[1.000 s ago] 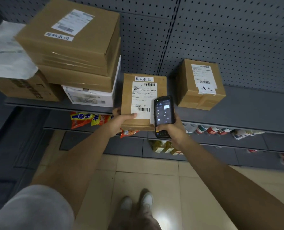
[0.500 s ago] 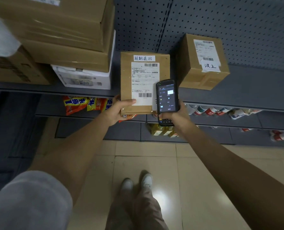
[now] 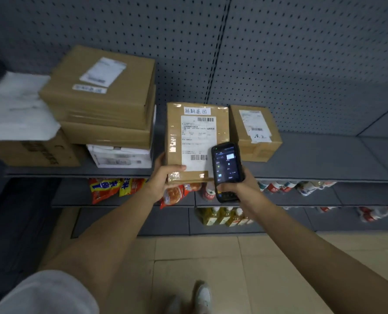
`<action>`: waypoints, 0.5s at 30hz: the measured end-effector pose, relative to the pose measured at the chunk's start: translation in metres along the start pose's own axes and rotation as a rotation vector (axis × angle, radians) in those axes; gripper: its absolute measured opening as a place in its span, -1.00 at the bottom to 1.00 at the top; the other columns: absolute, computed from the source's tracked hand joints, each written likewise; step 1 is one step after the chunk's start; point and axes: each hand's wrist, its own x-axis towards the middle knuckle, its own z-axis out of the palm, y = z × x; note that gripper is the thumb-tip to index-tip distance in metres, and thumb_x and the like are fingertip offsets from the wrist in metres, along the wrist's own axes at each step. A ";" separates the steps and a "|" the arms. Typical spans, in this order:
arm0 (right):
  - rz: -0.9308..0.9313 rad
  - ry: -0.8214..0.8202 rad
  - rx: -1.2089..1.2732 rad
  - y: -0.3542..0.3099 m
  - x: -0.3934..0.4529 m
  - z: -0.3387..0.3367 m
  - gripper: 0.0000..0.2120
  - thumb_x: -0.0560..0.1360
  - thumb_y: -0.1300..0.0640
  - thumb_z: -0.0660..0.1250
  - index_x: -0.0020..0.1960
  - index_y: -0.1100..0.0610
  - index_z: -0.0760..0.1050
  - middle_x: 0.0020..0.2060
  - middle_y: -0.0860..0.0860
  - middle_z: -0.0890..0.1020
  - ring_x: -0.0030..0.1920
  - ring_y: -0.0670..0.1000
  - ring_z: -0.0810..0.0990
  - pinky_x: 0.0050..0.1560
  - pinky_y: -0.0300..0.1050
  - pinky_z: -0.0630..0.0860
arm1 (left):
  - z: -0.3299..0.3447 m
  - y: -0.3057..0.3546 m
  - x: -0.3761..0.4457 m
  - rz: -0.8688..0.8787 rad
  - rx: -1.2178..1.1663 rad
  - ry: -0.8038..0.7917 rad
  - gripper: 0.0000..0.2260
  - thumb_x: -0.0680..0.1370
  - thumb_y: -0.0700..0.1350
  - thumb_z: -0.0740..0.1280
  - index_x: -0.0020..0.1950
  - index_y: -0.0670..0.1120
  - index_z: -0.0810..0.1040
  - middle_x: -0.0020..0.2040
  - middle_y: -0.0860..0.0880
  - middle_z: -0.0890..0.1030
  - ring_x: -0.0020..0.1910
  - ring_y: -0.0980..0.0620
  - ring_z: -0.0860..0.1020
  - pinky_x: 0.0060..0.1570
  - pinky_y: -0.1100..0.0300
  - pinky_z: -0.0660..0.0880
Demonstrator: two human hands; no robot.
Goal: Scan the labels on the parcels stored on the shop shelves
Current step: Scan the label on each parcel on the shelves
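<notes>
Head view: left hand [image 3: 163,180] grips parcel [image 3: 197,141]; right hand [image 3: 242,184] grips scanner [image 3: 227,164].

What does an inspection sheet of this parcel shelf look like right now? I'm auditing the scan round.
Surface: grey metal shelf under a pegboard back panel.
Job's things: held parcel, label facing the camera; handheld scanner, screen lit, overlapping the label's lower right corner; small parcel to the right; stack of boxes to the left.
Clutter: white bag on a printed carton.
Grippers: left hand grips the held parcel's bottom edge; right hand holds the scanner.
Cables: nothing seen.
Surroundings: snack packets and bottles on lower shelves; tiled floor.
</notes>
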 end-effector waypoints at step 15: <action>0.102 -0.440 0.435 -0.114 -0.110 -0.025 -0.69 0.43 0.43 0.30 0.17 0.41 0.47 -0.09 0.26 0.69 -0.14 0.10 0.72 -0.10 -0.14 0.66 | 0.066 0.114 -0.023 0.228 0.104 -0.056 0.01 0.11 -0.13 0.61 0.47 0.13 0.22 0.25 -0.08 0.59 0.20 -0.13 0.56 0.10 -0.18 0.56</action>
